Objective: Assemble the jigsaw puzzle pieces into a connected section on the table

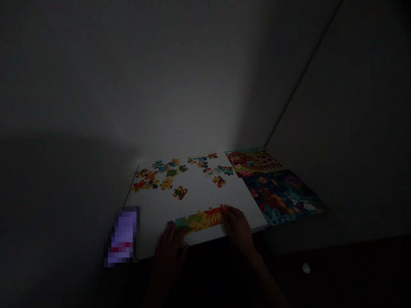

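On the white table a joined strip of jigsaw puzzle pieces (202,219) lies near the front edge, coloured green, yellow and orange. My left hand (170,244) rests at its left end, fingers stretched out and touching the strip's corner. At the opposite end my right hand (237,229) has its fingers bent over the last piece, hiding part of it. Beyond the strip, a loose green and brown puzzle piece (180,192) lies by itself. The room is dim, so fine finger detail is hard to make out.
Several loose puzzle pieces (171,173) are spread over the back left of the white table (195,194). A farm picture (257,161) and a dark blue sea picture (282,196) cover the right side. A blurred-out phone-like object (123,235) stands at the left edge.
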`<state>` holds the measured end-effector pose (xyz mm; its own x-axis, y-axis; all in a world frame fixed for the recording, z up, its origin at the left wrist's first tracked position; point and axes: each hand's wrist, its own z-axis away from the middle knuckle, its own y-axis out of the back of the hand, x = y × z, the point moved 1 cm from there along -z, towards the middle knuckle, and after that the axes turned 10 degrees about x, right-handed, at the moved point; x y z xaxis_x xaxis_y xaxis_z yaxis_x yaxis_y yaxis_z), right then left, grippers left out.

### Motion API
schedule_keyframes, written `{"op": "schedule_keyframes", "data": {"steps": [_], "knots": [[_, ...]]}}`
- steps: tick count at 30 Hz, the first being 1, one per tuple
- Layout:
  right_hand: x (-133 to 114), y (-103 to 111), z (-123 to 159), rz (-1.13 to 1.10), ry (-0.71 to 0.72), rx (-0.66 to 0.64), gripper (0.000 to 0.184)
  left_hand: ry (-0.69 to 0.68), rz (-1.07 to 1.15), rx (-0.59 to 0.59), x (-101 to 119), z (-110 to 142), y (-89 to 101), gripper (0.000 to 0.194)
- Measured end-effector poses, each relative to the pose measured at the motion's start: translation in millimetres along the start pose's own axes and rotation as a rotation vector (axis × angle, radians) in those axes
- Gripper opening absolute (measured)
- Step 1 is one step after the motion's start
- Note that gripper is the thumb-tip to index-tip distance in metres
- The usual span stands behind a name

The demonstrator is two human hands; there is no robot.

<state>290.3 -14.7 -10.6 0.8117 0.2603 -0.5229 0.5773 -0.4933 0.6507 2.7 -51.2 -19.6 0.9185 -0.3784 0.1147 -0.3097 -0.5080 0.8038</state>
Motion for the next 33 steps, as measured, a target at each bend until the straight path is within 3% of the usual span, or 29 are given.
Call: {"op": "schedule_keyframes", "data": {"steps": [9, 19, 26, 33], "knots": [[2.4, 3.6, -3.1, 0.024, -0.061, -0.063, 0.031, 0.058, -0.057, -0.039, -12.4, -23.9, -8.4, 0.024], [9.9, 9.4, -28.1, 0.01, -0.191, -0.187, 0.021, 0.086, -0.085, 0.074, 6.0, -38.5, -4.0, 0.019], [17.4, 3.0, -43.5, -0.092, -0.361, -0.158, 0.019, 0.134, -0.055, 0.052, 2.7, -32.3, -7.9, 0.02], [15.6, -2.2, -41.6, -0.034, -0.305, -0.15, 0.026, 0.106, -0.037, -0.005, -0.1, -32.9, -11.6, 0.037]]}}
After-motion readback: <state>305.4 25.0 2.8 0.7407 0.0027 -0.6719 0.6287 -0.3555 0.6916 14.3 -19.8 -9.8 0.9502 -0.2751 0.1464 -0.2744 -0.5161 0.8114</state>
